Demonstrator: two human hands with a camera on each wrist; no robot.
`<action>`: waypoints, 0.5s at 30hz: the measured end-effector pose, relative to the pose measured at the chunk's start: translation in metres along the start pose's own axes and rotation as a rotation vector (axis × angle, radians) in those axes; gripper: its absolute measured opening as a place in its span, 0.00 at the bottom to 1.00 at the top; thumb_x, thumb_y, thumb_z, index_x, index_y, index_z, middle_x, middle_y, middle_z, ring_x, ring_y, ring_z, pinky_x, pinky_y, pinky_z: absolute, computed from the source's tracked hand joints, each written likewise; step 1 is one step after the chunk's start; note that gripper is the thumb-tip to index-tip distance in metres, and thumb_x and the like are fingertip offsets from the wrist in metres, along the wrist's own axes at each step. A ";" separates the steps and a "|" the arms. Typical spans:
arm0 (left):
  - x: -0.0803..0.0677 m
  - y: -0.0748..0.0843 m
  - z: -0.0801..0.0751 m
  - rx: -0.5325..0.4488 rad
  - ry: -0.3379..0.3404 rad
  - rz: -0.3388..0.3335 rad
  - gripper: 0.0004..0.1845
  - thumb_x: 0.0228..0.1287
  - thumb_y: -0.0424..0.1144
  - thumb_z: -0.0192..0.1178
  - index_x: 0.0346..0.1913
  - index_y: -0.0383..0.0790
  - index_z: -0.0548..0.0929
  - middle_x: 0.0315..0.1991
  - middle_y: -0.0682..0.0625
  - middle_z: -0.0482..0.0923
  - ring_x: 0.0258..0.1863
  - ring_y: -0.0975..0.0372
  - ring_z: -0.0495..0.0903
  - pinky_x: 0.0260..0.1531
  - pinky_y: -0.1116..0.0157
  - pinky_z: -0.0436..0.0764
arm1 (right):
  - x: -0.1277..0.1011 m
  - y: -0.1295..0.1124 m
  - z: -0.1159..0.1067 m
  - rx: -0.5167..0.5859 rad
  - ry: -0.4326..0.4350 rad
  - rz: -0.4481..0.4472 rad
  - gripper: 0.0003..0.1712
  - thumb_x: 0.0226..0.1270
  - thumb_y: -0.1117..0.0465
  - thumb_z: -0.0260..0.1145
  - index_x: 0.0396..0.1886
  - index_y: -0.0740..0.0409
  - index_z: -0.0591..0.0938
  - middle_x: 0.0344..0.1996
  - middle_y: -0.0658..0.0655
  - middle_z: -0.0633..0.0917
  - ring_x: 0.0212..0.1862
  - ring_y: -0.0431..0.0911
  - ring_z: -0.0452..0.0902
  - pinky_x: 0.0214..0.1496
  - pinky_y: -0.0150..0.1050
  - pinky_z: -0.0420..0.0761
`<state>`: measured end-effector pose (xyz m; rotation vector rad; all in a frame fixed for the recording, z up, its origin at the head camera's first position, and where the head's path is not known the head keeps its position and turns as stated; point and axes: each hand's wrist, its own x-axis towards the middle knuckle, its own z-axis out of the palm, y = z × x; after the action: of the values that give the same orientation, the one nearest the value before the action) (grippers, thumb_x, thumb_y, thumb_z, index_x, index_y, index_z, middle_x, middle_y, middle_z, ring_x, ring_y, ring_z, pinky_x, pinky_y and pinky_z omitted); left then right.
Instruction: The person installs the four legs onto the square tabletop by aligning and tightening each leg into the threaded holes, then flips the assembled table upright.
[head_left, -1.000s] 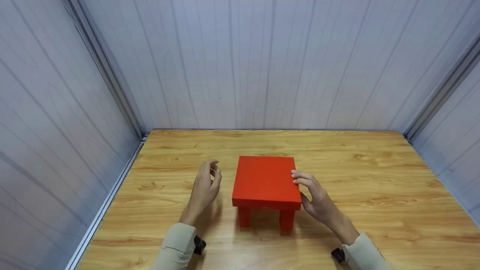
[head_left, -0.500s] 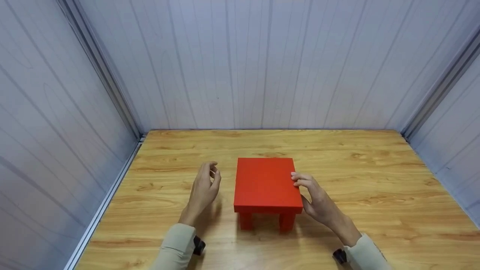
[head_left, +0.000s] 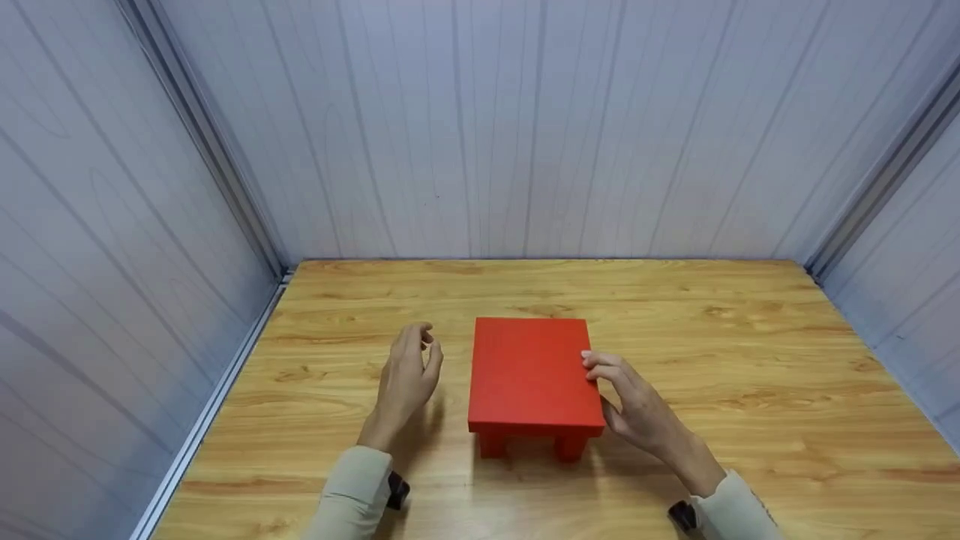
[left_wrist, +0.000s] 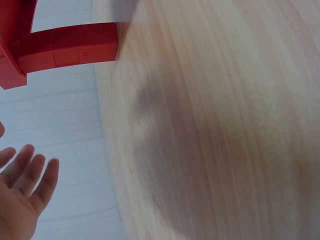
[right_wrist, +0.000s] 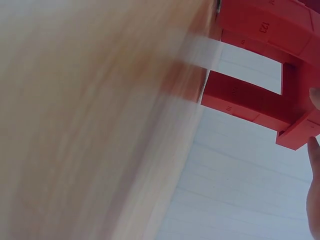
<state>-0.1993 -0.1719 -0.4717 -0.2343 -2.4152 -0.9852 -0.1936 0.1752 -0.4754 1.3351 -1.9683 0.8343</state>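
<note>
- At the far left, pale grey panelled walls [head_left: 112, 247] close in the space, with a metal strip [head_left: 217, 405] running along the left edge of the wooden table [head_left: 750, 390].
- The left hand [head_left: 405, 382] hovers just left of the red stool, apart from it, palm turned toward it. Its fingers are relaxed and loosely curved, with the thumb [head_left: 433, 358] standing off from them, and it holds nothing.
- In the left wrist view the left hand's fingers [left_wrist: 30, 175] lie side by side and nearly straight, clear of the stool's leg [left_wrist: 65, 47].
- A beige sleeve [head_left: 349, 495] covers the left forearm, with a dark wrist-worn device [head_left: 397, 491] at the cuff.
- The red stool [head_left: 531, 371] stands upright on its legs at the middle of the table, its flat rectangular top facing up.
- The right hand [head_left: 637, 409] is at the stool's right side. Its fingertips [head_left: 592, 360] rest on the right edge of the top, the fingers gently bent; whether the thumb grips underneath I cannot tell.
- In the right wrist view only a sliver of the right hand shows, beside the stool's red underside [right_wrist: 260, 100].
- At the far right, another grey wall [head_left: 907, 247] bounds the table.
</note>
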 end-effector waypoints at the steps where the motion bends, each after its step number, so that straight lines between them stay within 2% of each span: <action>1: 0.000 0.000 0.000 0.018 0.005 -0.003 0.13 0.67 0.35 0.53 0.52 0.35 0.74 0.40 0.46 0.75 0.41 0.54 0.76 0.36 0.61 0.78 | 0.000 0.000 0.000 -0.004 -0.003 0.001 0.11 0.69 0.66 0.51 0.45 0.69 0.75 0.53 0.64 0.76 0.60 0.57 0.72 0.69 0.33 0.65; 9: 0.001 0.001 0.000 0.167 0.025 0.013 0.19 0.64 0.42 0.58 0.53 0.35 0.75 0.45 0.42 0.77 0.44 0.51 0.75 0.42 0.55 0.77 | -0.001 -0.002 -0.003 -0.015 -0.026 0.028 0.11 0.68 0.66 0.53 0.46 0.68 0.75 0.54 0.63 0.77 0.61 0.55 0.72 0.69 0.32 0.65; 12: 0.001 0.002 0.000 0.212 0.033 0.008 0.20 0.63 0.42 0.60 0.54 0.34 0.75 0.47 0.41 0.77 0.46 0.48 0.74 0.45 0.52 0.76 | -0.001 -0.003 -0.005 -0.018 -0.042 0.046 0.13 0.61 0.71 0.59 0.46 0.67 0.75 0.55 0.62 0.76 0.62 0.54 0.72 0.69 0.31 0.64; 15: 0.002 0.002 0.000 0.256 0.027 -0.012 0.22 0.63 0.44 0.60 0.55 0.35 0.74 0.50 0.41 0.76 0.49 0.47 0.73 0.48 0.50 0.75 | 0.000 -0.004 -0.005 -0.028 -0.052 0.058 0.20 0.51 0.77 0.63 0.47 0.66 0.76 0.55 0.62 0.76 0.62 0.54 0.72 0.70 0.31 0.64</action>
<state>-0.1999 -0.1703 -0.4692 -0.1139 -2.4890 -0.6699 -0.1891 0.1785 -0.4717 1.3014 -2.0603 0.8034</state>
